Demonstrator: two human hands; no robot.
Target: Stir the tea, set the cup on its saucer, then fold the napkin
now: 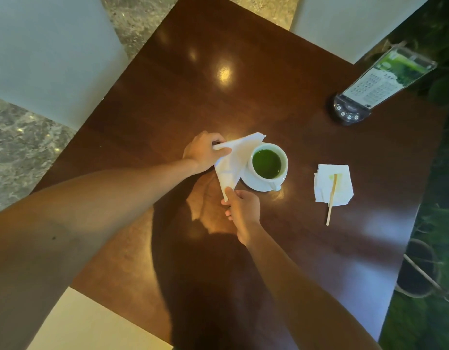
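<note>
Bare forearms enter from the near edge, the left one largest in view; both reach over the dark wooden table; left hand is closed in a pinch on the far-left corner of a white napkin, fingers curled under the edge; right hand pinches the napkin's near point between thumb and fingers; napkin is held up between the two hands, folded into a rough triangle, its far corner overlapping the cup's left side in view; whether it touches the cup cannot be told; white cup of green tea sits on its white saucer, handle toward the camera; to the right, apart from the saucer, a second napkin lies flat, stained green, with a wooden stirrer resting across it and overhanging its near edge; far right, a menu stand stands near the table corner.
</note>
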